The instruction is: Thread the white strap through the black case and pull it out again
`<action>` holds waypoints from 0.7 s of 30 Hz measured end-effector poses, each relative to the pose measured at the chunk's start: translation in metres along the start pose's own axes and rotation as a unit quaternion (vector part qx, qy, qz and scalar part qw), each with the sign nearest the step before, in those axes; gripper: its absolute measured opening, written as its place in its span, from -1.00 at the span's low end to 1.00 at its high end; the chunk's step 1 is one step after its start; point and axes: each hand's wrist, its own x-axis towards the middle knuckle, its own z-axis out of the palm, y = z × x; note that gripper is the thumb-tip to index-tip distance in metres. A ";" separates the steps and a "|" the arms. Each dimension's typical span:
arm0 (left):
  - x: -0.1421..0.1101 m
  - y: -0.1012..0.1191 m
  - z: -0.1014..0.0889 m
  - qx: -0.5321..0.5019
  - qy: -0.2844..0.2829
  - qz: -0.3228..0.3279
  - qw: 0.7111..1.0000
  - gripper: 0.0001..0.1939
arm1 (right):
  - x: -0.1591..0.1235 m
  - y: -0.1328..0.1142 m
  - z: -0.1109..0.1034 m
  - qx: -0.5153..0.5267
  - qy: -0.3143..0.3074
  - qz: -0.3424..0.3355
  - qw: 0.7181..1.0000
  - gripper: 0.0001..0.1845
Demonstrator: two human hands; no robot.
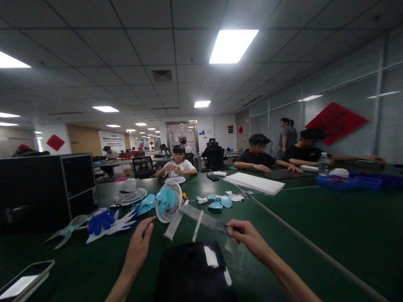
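My right hand [247, 237] pinches one end of a transparent plastic strip [206, 219], which stretches away to the left toward the fan. My left hand [140, 237] holds nothing; its fingers point forward and lie apart from the thumb. Just beyond it stands a small fan [170, 202] with a white grille and light blue blades. A glossy black box-like object [179, 272] sits between my forearms. Behind it lie a pale flat strip [173, 225] and a thin white strip [197, 226].
Left are blue-and-white gloves [108, 224], a phone [27, 279] and a black computer case [78, 184]. Light blue fan blades [220, 201] and a white slab [255, 183] lie farther back. Blue trays [336, 181] and a bottle [323, 164] stand right. Several people sit around.
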 end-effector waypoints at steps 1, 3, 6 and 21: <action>0.000 0.003 0.000 -0.015 -0.020 -0.005 1.000 -0.43 | -0.001 -0.001 0.004 0.012 -0.020 0.003 1.000 -0.64; -0.003 0.009 0.001 -0.040 -0.079 -0.021 0.996 -0.37 | -0.002 -0.003 0.012 0.023 -0.048 0.011 0.999 -0.65; -0.008 0.020 0.005 -0.048 -0.156 -0.033 0.986 -0.35 | -0.004 -0.005 0.019 0.007 -0.068 0.020 0.997 -0.67; -0.018 0.032 0.003 -0.142 -0.320 -0.154 0.924 -0.58 | -0.009 0.003 0.026 0.058 -0.030 0.114 0.991 -0.78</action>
